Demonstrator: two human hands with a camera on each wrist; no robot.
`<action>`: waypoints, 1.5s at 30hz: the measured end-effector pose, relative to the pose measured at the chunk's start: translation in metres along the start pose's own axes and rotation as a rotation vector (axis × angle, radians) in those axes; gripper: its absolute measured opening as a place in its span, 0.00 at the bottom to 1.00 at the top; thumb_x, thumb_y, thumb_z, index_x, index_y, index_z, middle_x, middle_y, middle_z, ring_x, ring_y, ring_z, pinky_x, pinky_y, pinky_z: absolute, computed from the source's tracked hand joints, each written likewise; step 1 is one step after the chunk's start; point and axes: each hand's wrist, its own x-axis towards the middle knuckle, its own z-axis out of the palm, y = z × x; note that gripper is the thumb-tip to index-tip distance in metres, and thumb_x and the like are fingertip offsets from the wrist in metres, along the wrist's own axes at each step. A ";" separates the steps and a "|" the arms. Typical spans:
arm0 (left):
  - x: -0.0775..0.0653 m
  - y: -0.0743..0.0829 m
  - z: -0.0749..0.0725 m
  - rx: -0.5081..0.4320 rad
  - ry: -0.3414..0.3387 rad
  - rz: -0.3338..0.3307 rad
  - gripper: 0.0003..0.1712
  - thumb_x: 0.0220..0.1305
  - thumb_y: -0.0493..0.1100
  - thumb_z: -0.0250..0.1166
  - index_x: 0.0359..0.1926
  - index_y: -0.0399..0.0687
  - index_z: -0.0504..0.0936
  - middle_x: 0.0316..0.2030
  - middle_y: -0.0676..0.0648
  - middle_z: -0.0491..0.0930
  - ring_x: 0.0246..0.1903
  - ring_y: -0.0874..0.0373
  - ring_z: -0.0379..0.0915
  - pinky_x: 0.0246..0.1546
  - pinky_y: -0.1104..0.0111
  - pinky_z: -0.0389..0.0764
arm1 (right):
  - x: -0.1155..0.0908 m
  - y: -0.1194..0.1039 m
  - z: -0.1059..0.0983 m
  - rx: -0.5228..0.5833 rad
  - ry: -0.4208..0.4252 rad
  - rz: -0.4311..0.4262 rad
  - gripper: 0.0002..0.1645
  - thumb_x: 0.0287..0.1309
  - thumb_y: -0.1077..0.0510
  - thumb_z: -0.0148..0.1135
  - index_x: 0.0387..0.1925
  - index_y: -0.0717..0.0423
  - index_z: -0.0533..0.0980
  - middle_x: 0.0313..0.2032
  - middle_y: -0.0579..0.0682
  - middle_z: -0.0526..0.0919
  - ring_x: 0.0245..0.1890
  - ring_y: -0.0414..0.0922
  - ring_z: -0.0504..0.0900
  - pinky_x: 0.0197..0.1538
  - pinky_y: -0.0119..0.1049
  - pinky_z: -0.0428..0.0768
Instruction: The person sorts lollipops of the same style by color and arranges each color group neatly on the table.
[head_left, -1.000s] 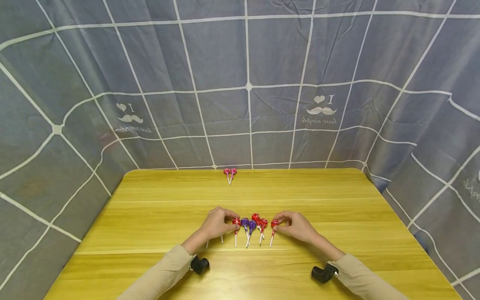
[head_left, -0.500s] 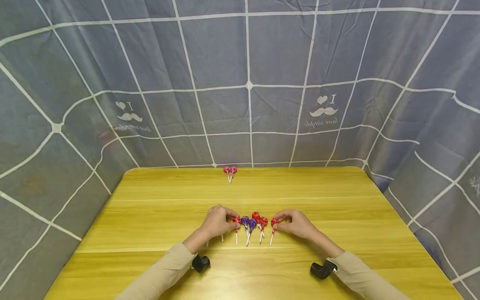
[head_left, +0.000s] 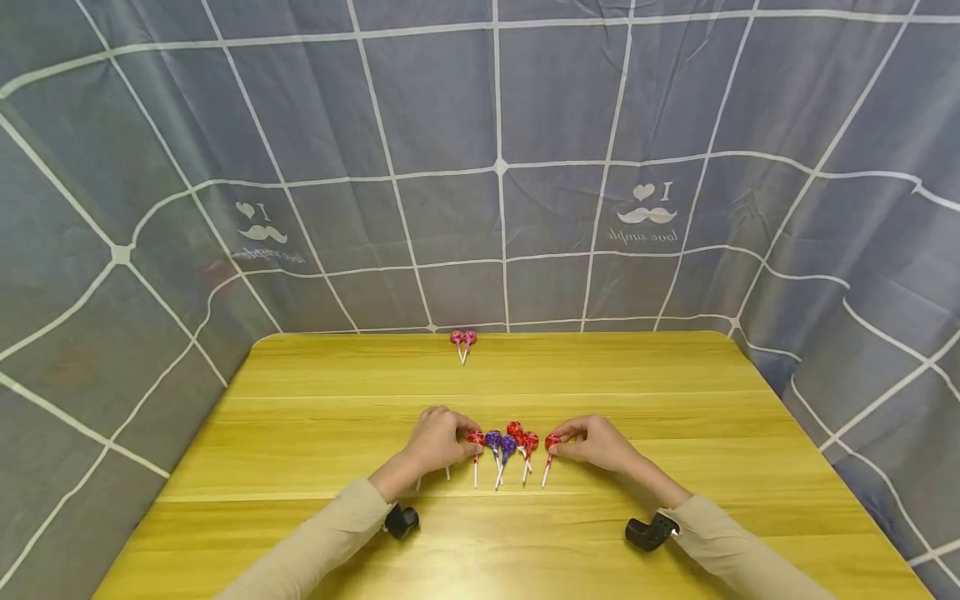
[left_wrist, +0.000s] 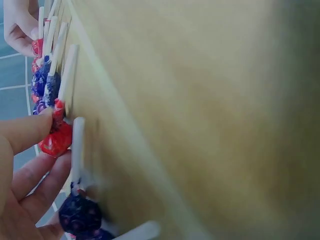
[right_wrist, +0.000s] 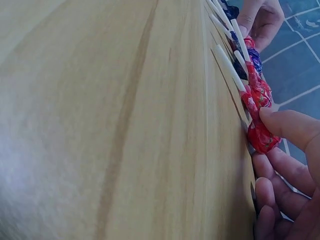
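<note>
A round red-wrapped lollipop point(left_wrist: 56, 140) with a white stick is pinched by the left hand point(head_left: 438, 440), a second red-wrapped lollipop point(right_wrist: 261, 138) by the right hand point(head_left: 597, 443), both well in from the far edge of the yellow wood-grain worktop point(head_left: 600, 375). Between them lie two purple-wrapped lollipops point(head_left: 508, 445) and two more red-wrapped lollipops point(head_left: 531, 439); two pink-wrapped lollipops point(head_left: 470, 337) lie by the far edge.

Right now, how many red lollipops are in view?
4. The left hand pinches one red lollipop, the right hand pinches another red lollipop, and two red lollipops lie between the hands, right of the purple lollipops. More could be hidden behind the left hand.
</note>
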 end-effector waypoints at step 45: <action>0.024 -0.039 -0.047 -0.362 0.204 -0.250 0.18 0.53 0.44 0.73 0.43 0.40 0.87 0.34 0.44 0.86 0.29 0.59 0.75 0.26 0.73 0.70 | 0.069 -0.035 -0.011 0.039 0.087 -0.073 0.20 0.53 0.51 0.69 0.46 0.56 0.83 0.38 0.53 0.86 0.23 0.38 0.74 0.25 0.29 0.70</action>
